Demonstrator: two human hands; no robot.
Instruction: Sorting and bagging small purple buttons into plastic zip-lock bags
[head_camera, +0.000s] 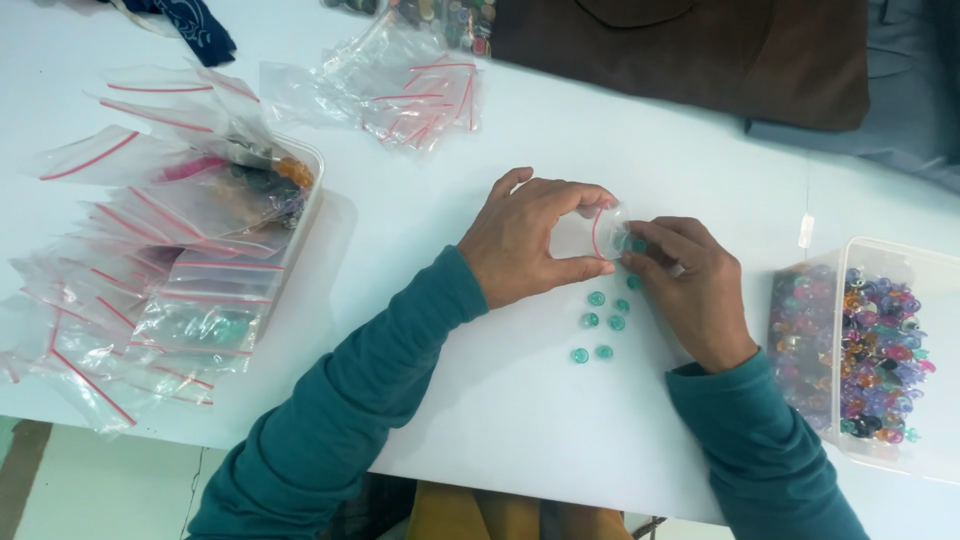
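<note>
Starting closest to the camera, a little cluster of round teal-green glass beads (601, 322) sits loose on the white desk (520, 440), just below both hands. Left hand (530, 240) pinches the mouth of a small clear plastic zip bag with a red seal line (603, 232) between thumb and fingers, and right hand (680, 280) has its fingertips pressed together on a bead right at the opening. Off right there's a clear plastic tub of mixed coloured beads (860, 350); off left, a clear tub stacked with filled zip bags (200, 240); further back, a loose pile of empty bags (400, 85). Risk I'd guess: those beads roll easily, so a sleeve nudge could send them off the desk edge, or the bag mouth could collapse and spill.
</note>
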